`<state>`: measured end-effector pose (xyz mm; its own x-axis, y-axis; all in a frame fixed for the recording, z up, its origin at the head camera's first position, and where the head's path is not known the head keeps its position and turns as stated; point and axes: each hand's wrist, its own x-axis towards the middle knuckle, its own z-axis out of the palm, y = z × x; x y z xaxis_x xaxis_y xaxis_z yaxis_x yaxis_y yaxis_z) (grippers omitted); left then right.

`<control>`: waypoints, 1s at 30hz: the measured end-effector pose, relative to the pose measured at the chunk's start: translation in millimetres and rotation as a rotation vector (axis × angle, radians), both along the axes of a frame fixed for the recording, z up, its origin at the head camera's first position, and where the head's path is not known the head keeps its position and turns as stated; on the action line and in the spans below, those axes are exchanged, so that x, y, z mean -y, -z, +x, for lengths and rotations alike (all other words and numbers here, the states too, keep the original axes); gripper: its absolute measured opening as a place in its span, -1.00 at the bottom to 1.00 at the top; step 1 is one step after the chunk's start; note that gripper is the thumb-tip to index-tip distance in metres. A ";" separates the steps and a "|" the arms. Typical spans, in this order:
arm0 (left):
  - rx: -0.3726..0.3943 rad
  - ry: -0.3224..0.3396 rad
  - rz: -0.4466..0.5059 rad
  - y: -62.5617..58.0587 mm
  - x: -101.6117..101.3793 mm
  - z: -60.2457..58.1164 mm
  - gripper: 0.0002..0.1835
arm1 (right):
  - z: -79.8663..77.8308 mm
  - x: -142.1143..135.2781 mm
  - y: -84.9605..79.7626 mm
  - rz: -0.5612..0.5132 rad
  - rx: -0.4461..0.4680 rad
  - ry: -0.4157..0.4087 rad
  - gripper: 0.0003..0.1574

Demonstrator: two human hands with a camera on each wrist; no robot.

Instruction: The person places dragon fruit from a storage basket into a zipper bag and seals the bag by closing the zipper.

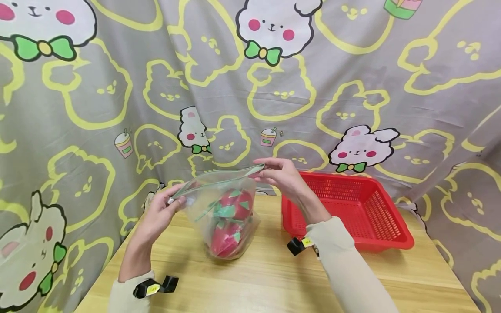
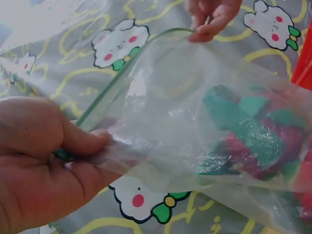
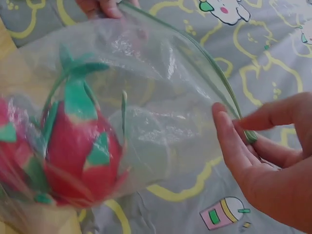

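Note:
A clear zip bag with a green-edged mouth stands on the wooden table, pulled wide between my two hands. Inside it are red dragon fruits with green scales, one above the other; one dragon fruit shows plainly through the film in the right wrist view. My left hand pinches the left corner of the bag's mouth between thumb and fingers. At the opposite corner, higher up, my right hand pinches the green edge with its fingertips.
A red plastic basket with slatted walls stands on the table at the right, partly behind my right forearm. A grey curtain printed with cartoon rabbits hangs behind the table and along its sides.

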<state>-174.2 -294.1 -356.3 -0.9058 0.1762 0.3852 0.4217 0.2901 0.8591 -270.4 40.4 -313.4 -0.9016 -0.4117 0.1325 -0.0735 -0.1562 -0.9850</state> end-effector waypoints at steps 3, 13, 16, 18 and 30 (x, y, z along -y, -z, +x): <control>-0.002 -0.087 0.003 -6.7 -2.0 -2.7 -0.68 | 1.1 -10.1 3.7 0.090 -0.105 0.021 -0.55; 0.041 -0.133 0.210 1.1 -5.9 -14.5 -0.82 | 12.0 -30.0 13.9 0.310 -0.304 0.211 -0.73; 0.054 -0.068 0.280 7.1 -9.8 -17.2 -0.87 | 11.7 -32.4 24.2 0.241 -0.309 0.173 -0.74; 0.058 0.005 0.340 10.5 -12.2 -19.1 -0.87 | 11.2 -31.2 31.8 0.175 -0.303 0.108 -0.75; 0.036 0.064 0.448 18.1 -25.4 -23.8 -0.83 | 17.6 -10.9 65.6 -0.050 -0.206 0.099 -0.81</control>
